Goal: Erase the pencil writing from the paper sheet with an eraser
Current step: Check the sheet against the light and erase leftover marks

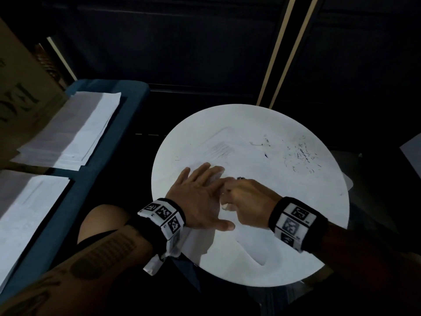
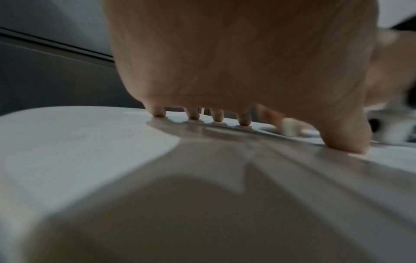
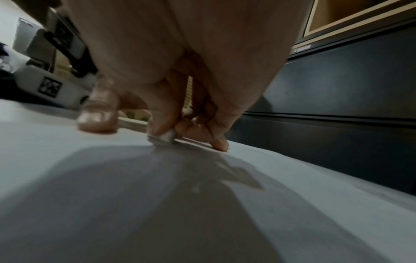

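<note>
From the head, the left hand [image 1: 200, 197] lies flat, fingers straight, pressing the paper sheet [image 1: 227, 142] on the round table [image 1: 319, 213]; eraser crumbs [image 1: 300, 156] lie far right. At the left wrist, its fingertips [image 2: 193, 114] touch paper. At the right wrist, the right hand [image 3: 180, 71] pinches the eraser [image 3: 165, 137] against the sheet.

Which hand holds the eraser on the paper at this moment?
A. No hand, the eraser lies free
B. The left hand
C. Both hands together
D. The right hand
D: the right hand pinches the small white eraser against the paper sheet, while the left hand presses flat on it with straight fingers.
</note>
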Demonstrator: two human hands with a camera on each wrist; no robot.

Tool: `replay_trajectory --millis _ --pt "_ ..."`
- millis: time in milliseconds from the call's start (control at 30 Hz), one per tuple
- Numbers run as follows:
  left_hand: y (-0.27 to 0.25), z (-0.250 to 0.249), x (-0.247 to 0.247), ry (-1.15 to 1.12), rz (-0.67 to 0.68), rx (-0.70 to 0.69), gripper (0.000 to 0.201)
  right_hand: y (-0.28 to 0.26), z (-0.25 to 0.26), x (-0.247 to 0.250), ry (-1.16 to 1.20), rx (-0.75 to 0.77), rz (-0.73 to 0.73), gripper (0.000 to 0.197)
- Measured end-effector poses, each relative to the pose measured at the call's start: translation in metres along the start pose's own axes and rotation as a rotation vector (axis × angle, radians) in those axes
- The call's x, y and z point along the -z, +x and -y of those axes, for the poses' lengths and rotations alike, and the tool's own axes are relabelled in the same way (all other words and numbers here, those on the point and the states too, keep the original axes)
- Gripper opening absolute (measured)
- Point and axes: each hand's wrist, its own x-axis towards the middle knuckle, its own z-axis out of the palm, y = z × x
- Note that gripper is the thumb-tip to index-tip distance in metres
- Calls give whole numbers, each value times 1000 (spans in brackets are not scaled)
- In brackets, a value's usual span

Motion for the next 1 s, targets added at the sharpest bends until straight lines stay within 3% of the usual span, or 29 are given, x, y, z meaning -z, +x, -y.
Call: replay_trajectory --millis 133,267,400,567,767,900,1000 --pt "-1 0 0 -27 -16 -1 115 -23 2 -4 -80 22 97 21" --pt "2 5 -2 -38 -34 -6 114 -4 6 0 -36 46 -11 19" --pt "1 4 -1 -31 -37 -12 115 -21 -11 -14 103 -87 -41 12" --pt "-1 3 2 -69 -32 9 114 -59 -49 -12 393 -312 -332 7" --pt "-6 -6 18 37 -69 -14 105 -82 -60 -18 482 -344 -412 9" --pt "-6 10 27 -16 -18 -112 100 -79 -43 -18 498 -392 -474 8" --pt "1 16 24 22 64 -214 102 -64 -13 -17 426 -375 -397 4"
